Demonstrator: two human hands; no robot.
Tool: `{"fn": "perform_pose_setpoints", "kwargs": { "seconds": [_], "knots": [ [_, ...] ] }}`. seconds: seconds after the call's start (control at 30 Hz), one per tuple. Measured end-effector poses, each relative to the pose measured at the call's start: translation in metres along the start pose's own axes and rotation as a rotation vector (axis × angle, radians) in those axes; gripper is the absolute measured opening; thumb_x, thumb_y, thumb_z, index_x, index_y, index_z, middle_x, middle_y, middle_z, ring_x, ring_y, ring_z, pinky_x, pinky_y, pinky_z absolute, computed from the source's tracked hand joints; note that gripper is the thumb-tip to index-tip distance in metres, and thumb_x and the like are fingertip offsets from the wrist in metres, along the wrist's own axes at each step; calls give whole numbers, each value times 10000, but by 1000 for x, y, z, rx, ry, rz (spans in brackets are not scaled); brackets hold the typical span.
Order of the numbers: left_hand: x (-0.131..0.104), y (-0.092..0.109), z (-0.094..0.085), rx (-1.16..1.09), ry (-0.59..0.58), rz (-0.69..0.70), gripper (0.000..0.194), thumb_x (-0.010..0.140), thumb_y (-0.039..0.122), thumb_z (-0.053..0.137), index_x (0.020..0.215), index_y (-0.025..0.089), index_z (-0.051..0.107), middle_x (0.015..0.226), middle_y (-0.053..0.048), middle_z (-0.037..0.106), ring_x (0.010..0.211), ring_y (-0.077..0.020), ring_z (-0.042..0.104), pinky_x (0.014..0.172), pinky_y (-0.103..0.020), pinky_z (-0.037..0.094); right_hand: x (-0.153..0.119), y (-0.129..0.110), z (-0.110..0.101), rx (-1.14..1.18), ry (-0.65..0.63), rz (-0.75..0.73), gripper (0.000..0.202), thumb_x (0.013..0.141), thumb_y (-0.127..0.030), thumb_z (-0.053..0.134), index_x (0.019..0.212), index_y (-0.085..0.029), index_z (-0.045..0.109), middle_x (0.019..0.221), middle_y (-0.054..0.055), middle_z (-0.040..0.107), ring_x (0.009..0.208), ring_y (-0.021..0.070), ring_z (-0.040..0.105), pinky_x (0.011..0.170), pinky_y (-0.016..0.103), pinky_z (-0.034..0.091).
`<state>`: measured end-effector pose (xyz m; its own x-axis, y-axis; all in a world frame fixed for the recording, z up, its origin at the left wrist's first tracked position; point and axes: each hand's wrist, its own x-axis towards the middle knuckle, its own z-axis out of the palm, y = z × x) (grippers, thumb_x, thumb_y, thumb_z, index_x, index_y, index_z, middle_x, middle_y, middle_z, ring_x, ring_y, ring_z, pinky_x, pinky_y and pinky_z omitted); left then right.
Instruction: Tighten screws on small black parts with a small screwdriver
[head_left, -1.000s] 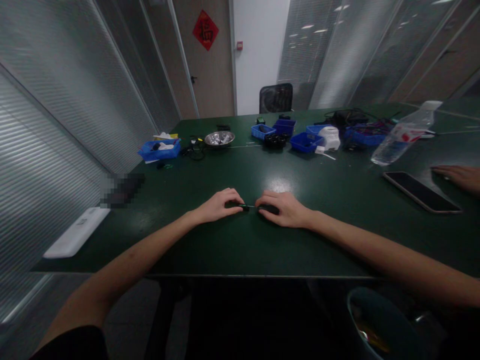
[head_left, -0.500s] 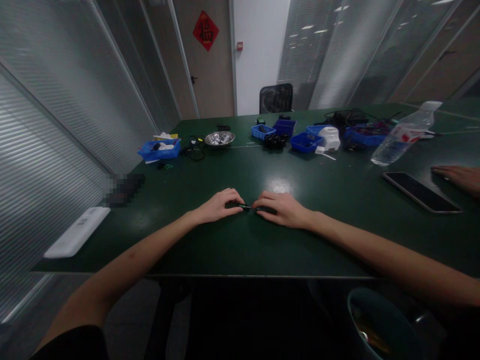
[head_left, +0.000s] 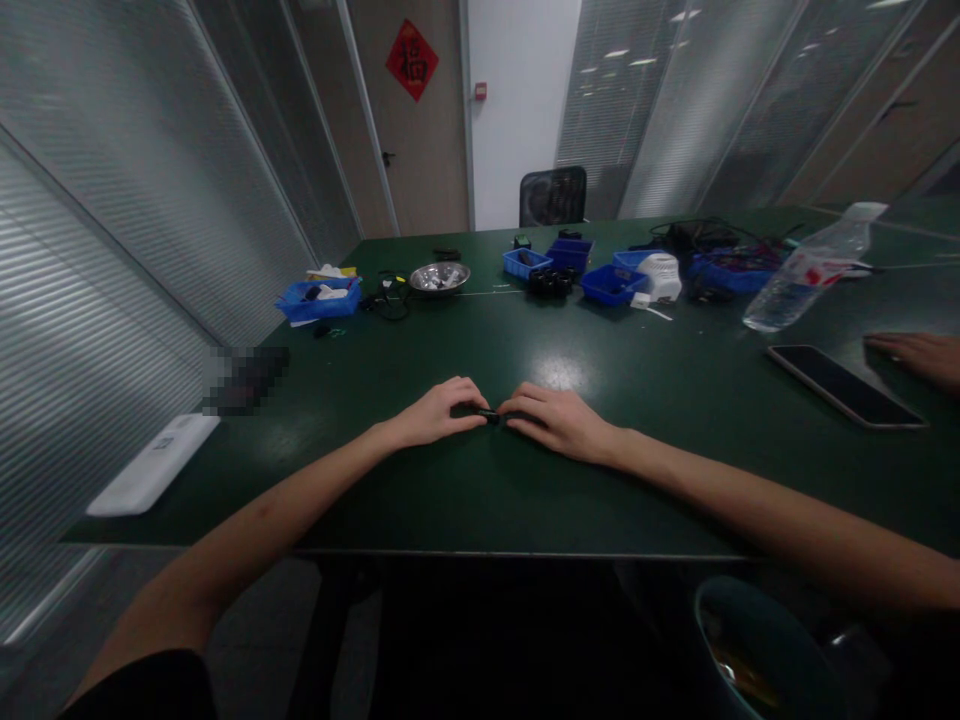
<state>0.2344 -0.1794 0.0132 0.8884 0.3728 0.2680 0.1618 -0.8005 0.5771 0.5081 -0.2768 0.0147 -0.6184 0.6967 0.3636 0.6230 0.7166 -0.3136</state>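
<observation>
My left hand point(head_left: 442, 412) rests on the green table with thumb and fingers pinching a slim dark pen-like object point(head_left: 489, 414). A short stretch of it shows past my fingertips, pointing right. From the other side, my right hand point(head_left: 559, 420) lies low on the table, its fingers closed together at the object's right end. The tips of the two hands are almost touching. What lies under the right fingers is mostly hidden, and the object's exact kind is too small to tell.
Blue trays point(head_left: 611, 285), a metal bowl point(head_left: 439, 280) and cables stand toward the back. At right are a water bottle point(head_left: 814, 268), a phone point(head_left: 846, 387) and another person's hand point(head_left: 919, 355). A white case point(head_left: 156, 465) lies at left; a bin point(head_left: 750, 640) stands below the front edge.
My right hand has shifted slightly left, toward my left hand. The thin shiny part between the hands and the dark piece under my right fingers no longer show. My left hand has stayed still.
</observation>
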Motion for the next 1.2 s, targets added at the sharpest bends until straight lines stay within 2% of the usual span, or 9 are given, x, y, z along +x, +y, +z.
{"fn": "perform_pose_setpoints", "kwargs": {
  "seconds": [0.17, 0.67, 1.2],
  "knots": [
    [0, 0, 0, -3, 6, -1, 218, 1016, 379, 652, 1146, 217, 718, 1128, -80, 654, 1111, -238, 605, 981, -383, 479, 0, 4, 3, 42, 47, 58, 283, 1106, -373, 494, 1323, -250, 629, 1156, 82, 667, 957, 207, 677, 830, 355, 569],
    [-2, 0, 0, -15, 8, -7, 226, 1015, 392, 652, 1149, 221, 714, 1140, -83, 655, 1120, -241, 609, 983, -396, 491, -2, 4, 3, 49, 137, 72, 264, 1095, -351, 511, 1259, -214, 667, 1093, 82, 706, 884, 192, 679, 747, 327, 530],
    [-1, 0, 0, 48, -6, -5, 232, 1015, 404, 651, 1152, 229, 717, 1156, -78, 673, 1139, -248, 604, 1027, -421, 445, -3, 3, 2, 37, 139, 61, 256, 1087, -344, 526, 1246, -211, 676, 1084, 79, 709, 880, 189, 680, 746, 318, 516]
  ]
}}
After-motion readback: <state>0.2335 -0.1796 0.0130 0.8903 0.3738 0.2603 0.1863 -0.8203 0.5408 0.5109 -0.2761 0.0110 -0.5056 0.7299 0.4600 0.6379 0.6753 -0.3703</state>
